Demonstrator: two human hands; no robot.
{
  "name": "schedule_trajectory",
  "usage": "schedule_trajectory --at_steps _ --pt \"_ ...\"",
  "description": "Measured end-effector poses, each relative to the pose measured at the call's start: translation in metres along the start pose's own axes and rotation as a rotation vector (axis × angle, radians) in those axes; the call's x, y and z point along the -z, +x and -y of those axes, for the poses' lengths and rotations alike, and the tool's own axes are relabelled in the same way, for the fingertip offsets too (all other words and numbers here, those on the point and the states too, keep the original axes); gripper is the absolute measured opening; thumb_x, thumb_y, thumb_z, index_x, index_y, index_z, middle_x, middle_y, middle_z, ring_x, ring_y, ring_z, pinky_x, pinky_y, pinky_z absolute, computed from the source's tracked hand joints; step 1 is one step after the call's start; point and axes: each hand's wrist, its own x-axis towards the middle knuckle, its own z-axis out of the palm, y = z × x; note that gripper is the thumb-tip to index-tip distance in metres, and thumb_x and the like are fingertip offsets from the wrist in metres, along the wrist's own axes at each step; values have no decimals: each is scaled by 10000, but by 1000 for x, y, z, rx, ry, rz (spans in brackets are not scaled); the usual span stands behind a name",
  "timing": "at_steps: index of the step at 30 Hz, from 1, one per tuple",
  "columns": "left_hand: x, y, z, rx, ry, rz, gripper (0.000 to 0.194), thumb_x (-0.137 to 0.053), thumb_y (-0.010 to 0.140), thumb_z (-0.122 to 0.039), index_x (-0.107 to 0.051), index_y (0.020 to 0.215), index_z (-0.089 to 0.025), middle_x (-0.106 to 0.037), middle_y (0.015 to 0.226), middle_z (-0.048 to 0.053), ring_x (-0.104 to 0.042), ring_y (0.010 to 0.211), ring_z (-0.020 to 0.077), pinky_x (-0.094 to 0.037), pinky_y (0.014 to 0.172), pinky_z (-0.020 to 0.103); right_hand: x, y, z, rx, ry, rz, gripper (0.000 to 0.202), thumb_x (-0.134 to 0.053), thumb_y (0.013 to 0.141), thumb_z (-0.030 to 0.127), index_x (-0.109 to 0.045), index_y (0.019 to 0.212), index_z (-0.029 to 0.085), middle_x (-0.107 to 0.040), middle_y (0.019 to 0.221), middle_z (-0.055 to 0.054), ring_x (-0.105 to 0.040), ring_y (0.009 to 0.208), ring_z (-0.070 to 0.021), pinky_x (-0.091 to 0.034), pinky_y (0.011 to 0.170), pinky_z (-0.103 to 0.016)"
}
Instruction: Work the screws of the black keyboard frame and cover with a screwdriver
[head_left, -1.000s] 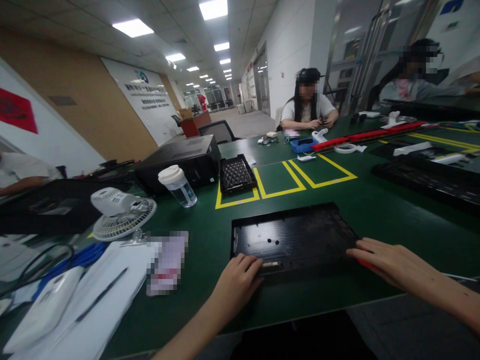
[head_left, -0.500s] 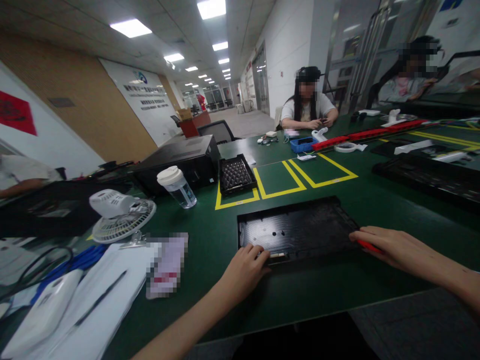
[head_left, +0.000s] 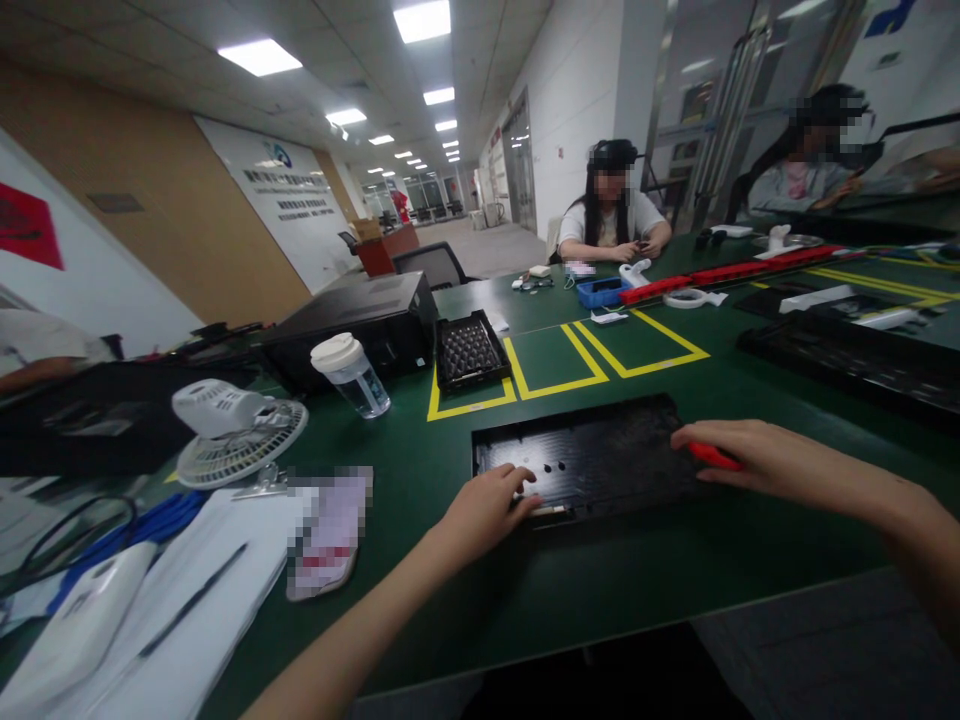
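Note:
A shallow black tray-like panel (head_left: 600,450) lies on the green table, with a few small dark pieces (head_left: 555,467) on its inner face. At its near left corner is my left hand (head_left: 491,505), thumb and fingers apart, by a small light strip (head_left: 551,511) at the near edge. My right hand (head_left: 731,452) is closed around a red-handled tool (head_left: 715,457) over the panel's right end. The far end of that tool is hidden.
Beyond the panel stand a black tray of dark pieces (head_left: 471,350), a bottle (head_left: 351,375) and a black computer case (head_left: 352,330). At left are a white fan (head_left: 240,430), a phone (head_left: 330,535) and papers (head_left: 202,590). A person (head_left: 611,205) sits across the table.
My right hand has moved left and inward over the panel with the red-handled tool. My left hand's fingers have lifted and spread a little at the near left corner.

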Motion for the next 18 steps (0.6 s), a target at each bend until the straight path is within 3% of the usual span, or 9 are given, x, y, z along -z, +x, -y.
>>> schedule_trajectory --at_steps 2,5,9,12,18 --pt "0 14 4 24 -30 -31 280 -467 889 -406 -556 1074 -216 -622 993 37 -603 820 164 -473 727 285 12 13 6 -12 64 3 297 -568 827 289 -571 1116 220 -654 1074 -63 -651 930 -209 -523 780 -308" --pt "-5 37 6 21 -72 -50 288 -506 868 -409 -554 1075 -214 -618 957 23 -596 803 157 -466 696 270 29 33 18 -54 154 -155 343 -611 793 358 -564 1087 187 -658 979 -60 -653 864 -210 -522 773 -339" --pt "-15 61 1 -15 3 -107 323 -599 806 -427 -582 1032 -198 -595 987 39 -574 865 175 -444 725 272 40 58 36 -80 560 -414 359 -661 751 342 -528 1054 201 -620 719 11 -594 508 -118 -489 449 -219" --pt "-21 72 -1 -79 53 -83 311 -685 740 -402 -621 968 -201 -596 926 37 -553 889 195 -420 718 270 38 76 48 -6 823 -593 286 -706 715 247 -550 951 207 -592 639 26 -541 405 -97 -421 338 -196" --pt "-28 80 6 -94 -11 -47 209 -718 717 -359 -660 857 -215 -636 792 4 -545 800 173 -364 667 249 20 111 62 12 1120 -809 217 -687 721 200 -522 860 224 -540 588 58 -518 379 -94 -403 305 -197"
